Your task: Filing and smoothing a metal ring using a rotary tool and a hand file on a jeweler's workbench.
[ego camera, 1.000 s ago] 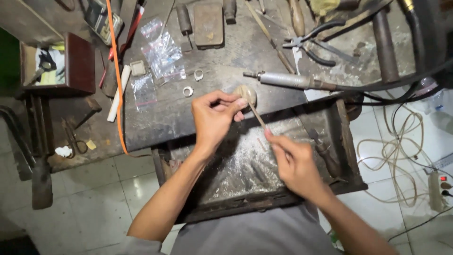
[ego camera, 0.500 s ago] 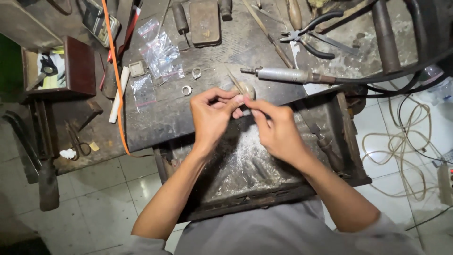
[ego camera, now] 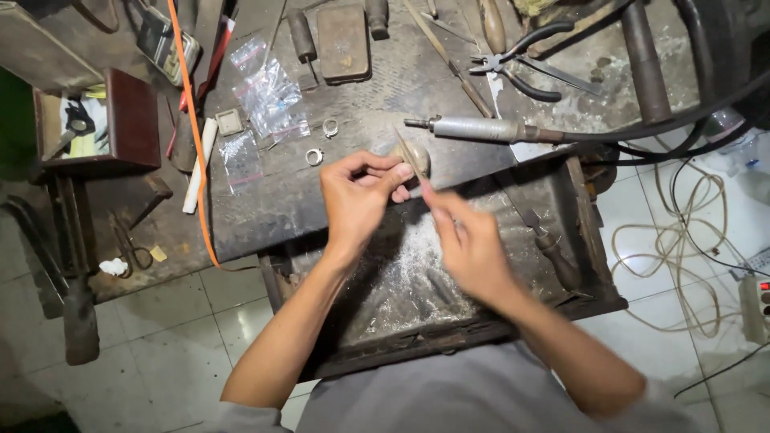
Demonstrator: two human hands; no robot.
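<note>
Where hands [ego camera: 361, 196] meet, thin file [ego camera: 411, 156].

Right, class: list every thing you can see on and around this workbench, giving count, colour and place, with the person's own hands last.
File: one, thin, metal, held above the bench edge.
Rings: two, silver, on the bench left of the hands.
Plastic bags: a few, clear, upper bench.
Rotary handpiece: one, grey, lying right of the hands.
Pliers: one, dark handles, top right.
Wooden box: one, dark red, left.
Tray: one, dark, dusty, under the hands.
Cable: one, pale, coiled on the floor, right.
Left hand: pinching something small, hidden.
Right hand: gripping the file.
</note>
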